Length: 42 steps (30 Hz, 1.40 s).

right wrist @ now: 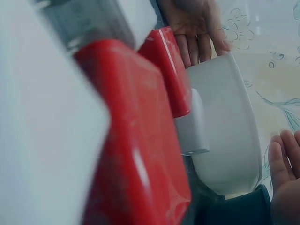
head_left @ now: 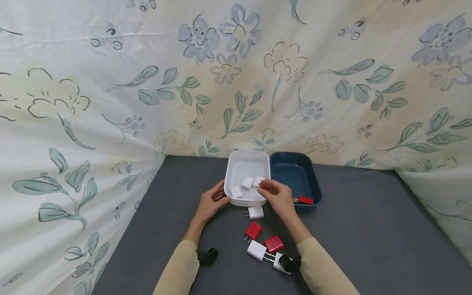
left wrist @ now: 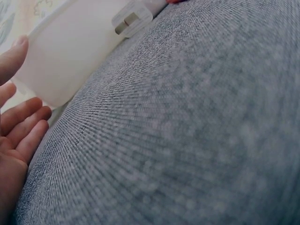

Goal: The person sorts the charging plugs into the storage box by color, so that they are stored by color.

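Note:
My left hand (head_left: 210,201) rests at the near left corner of a white tray (head_left: 229,168), fingers straight along its outside and thumb by the rim. In the left wrist view, the fingers (left wrist: 28,123) lie spread beside the tray wall. Inside the tray are several white plug adapters (head_left: 247,183). My right hand (head_left: 279,200) hovers over the tray's near right side, fingertips overlapping one white adapter (head_left: 257,182) in the head view. From the right wrist, that hand (right wrist: 287,176) appears above the rim with nothing visible between its fingers.
A dark blue tray (head_left: 315,180) stands against the white one and holds red adapters (head_left: 305,200). In front lie a white adapter (head_left: 255,213), two red adapters (head_left: 253,230) (head_left: 274,244) and two more white ones (head_left: 256,250) near the right wrist. Floral cloth (head_left: 236,82) hangs behind.

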Motion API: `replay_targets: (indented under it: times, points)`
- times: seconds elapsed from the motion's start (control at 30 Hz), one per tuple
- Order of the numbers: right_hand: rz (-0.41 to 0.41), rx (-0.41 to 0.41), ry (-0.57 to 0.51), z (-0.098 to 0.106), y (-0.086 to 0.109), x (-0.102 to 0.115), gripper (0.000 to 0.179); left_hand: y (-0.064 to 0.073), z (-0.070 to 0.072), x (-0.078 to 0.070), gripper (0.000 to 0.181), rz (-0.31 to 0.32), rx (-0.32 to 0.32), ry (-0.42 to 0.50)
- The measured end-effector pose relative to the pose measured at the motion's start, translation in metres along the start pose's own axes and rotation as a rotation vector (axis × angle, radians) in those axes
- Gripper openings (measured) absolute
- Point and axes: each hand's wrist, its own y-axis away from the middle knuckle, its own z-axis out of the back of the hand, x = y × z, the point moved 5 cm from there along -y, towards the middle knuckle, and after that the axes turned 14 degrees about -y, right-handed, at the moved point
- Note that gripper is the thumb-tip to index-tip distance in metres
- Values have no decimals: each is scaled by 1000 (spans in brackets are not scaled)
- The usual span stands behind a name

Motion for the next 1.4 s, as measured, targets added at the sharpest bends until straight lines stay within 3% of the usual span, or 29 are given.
replay_targets:
  times: [0.33,0.47,0.63,0.7,0.8,1.2,1.4]
  points:
    - [-2,81,-5,9,13,0,43,0,0,-2,68,1,-1,-7]
    - [-3,114,8,12,16,2,42,-2,-2,9,68,22,-20,-8]
    - [-11,156,23,12,28,24,30,-3,-3,9,68,42,-10,-12]
    - [-15,168,31,12,33,33,28,-1,-1,1,68,45,13,-7]
    - [-20,170,32,14,37,34,29,-1,-1,1,68,35,8,-22]
    - [-70,222,14,22,41,-7,36,-1,0,1,67,-7,-10,-3]
    - [-72,300,58,22,51,-14,38,-1,-1,1,65,-15,-24,2]
